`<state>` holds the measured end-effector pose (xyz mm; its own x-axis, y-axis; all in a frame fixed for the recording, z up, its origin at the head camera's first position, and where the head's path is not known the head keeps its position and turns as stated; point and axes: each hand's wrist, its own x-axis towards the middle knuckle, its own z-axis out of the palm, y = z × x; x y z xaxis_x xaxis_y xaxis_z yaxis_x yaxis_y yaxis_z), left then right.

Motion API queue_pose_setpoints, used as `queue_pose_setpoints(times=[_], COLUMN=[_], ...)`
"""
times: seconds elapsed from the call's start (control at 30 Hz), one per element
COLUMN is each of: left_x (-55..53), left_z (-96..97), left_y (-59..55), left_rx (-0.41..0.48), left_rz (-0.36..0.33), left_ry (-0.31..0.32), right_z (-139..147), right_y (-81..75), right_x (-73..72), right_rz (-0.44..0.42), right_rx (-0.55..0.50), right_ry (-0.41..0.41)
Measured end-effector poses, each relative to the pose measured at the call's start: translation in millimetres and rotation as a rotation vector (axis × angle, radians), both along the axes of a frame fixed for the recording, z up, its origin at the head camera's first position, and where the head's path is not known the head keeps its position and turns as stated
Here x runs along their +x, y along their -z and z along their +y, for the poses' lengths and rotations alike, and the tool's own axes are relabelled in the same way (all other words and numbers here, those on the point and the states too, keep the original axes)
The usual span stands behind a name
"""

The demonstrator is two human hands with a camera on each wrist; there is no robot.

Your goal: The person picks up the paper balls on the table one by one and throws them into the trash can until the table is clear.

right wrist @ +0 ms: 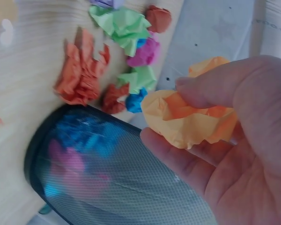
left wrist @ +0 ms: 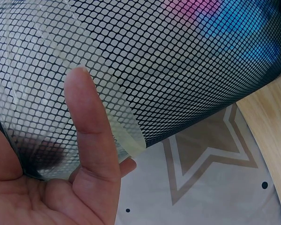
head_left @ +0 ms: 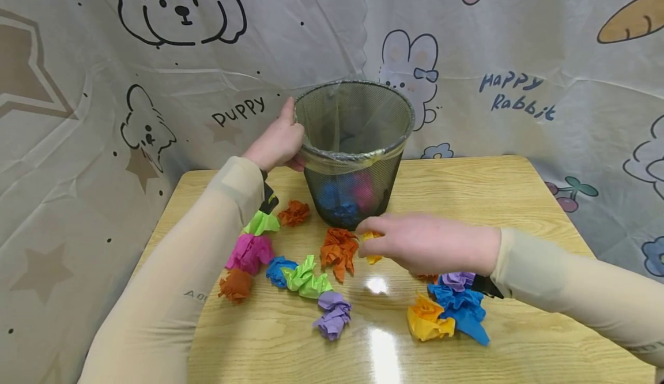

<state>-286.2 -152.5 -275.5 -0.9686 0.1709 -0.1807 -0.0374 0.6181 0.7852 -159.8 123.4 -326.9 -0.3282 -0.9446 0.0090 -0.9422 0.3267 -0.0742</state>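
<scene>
A black mesh wastebasket (head_left: 332, 183) with a clear liner folded over its rim stands at the back of the table. My left hand (head_left: 280, 142) holds its left side by the rim; in the left wrist view one finger (left wrist: 91, 122) lies along the mesh. Crumpled blue and pink paper shows through the wall near the bottom. In front of the wastebasket, my right hand (head_left: 415, 242) pinches a yellow-orange crumpled paper ball (right wrist: 187, 119) between thumb and fingers, above the table. An orange crumpled paper (head_left: 339, 252) lies just left of that hand.
Left on the table (head_left: 270, 338) lie pink (head_left: 251, 253), green (head_left: 307, 279), purple (head_left: 333, 315) and other paper balls. Beneath the right forearm are yellow (head_left: 429, 318) and blue (head_left: 463, 306) ones. A printed curtain (head_left: 321, 32) hangs behind the wastebasket.
</scene>
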Motion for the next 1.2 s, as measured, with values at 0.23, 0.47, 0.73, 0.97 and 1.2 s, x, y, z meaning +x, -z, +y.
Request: queue_pose_setpoints(times=[0.23, 0.47, 0.73, 0.97, 1.2], left_x=[0.0, 0.4, 0.0, 0.6, 1.6], left_z=[-0.4, -0.6, -0.7, -0.8, -0.4], left_y=[0.8, 0.9, 0.2, -0.2, -1.1], left_rx=[-0.003, -0.006, -0.008, -0.007, -0.003], left_rz=[0.004, 0.006, -0.006, -0.007, -0.002], left_ry=[0.001, 0.006, 0.001, -0.001, -0.002], right_z=[0, 1, 2, 3, 4], right_y=[-19.4, -35.1, -52.4, -62.4, -74.0], right_x=[-2.1, -4.2, -11.4, -19.4, -31.8], right_rz=[0.037, 0.049, 0.088, 0.067, 0.08], right_rx=[-0.029, -0.085, -0.156, -0.213, -0.293], right_ry=[0.014, -0.003, -0.028, -0.019, -0.033])
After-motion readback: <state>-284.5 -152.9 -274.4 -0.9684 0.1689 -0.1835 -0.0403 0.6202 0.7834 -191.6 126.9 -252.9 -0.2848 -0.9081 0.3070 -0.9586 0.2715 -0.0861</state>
